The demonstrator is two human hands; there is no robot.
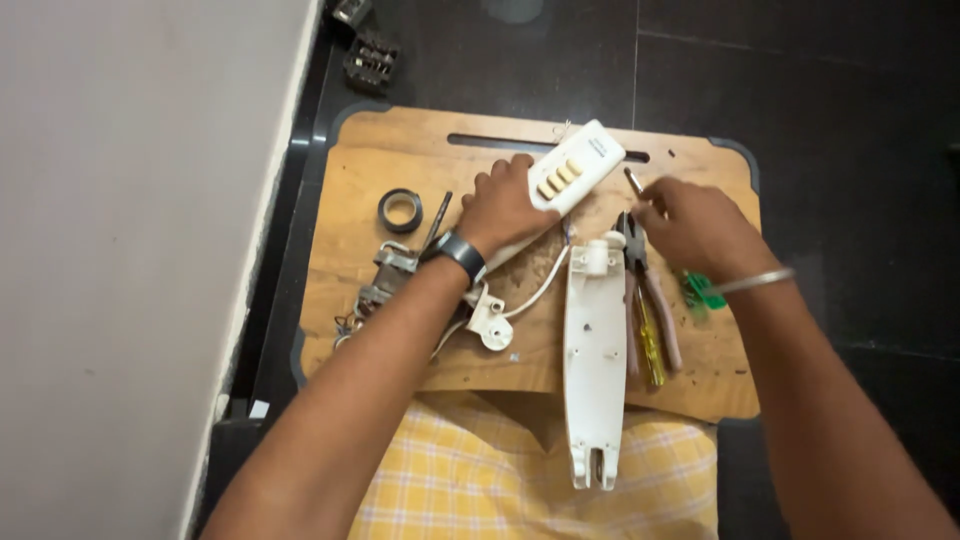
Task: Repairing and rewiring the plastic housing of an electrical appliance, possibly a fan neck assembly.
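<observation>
From the head camera, looking straight down, the left hand (505, 205) lies flat over the near end of a white power strip (570, 180), fingers closed around it and pinning it to the wooden board (430, 140) that serves as a tabletop across the person's lap. The right hand (690, 225) is pinched narrow around a small metal tool or screw (634, 181), its tip just beside the strip's far corner; I cannot tell which it is. The strip lies at an angle with its top end near the board's slot, so a hard push from the right hand could, I think, swing it out from under the left palm. The small piece looks easy to drop, and it would roll off onto the dark floor (800, 80). Just beside the right wrist lie pliers (640, 270) and a yellow-handled screwdriver (650, 345), with a green-handled tool (703, 291) half hidden under it; a sweep of that forearm could knock them off the edge. The long white cover (593, 350) overhangs the near side onto the yellow checked cloth (470, 480) and may tip if the knees shift. Loose white wire (540, 290) and a plug piece (490, 325) sit near the left forearm and could snag. The tape roll (401, 210) lies well apart.
</observation>
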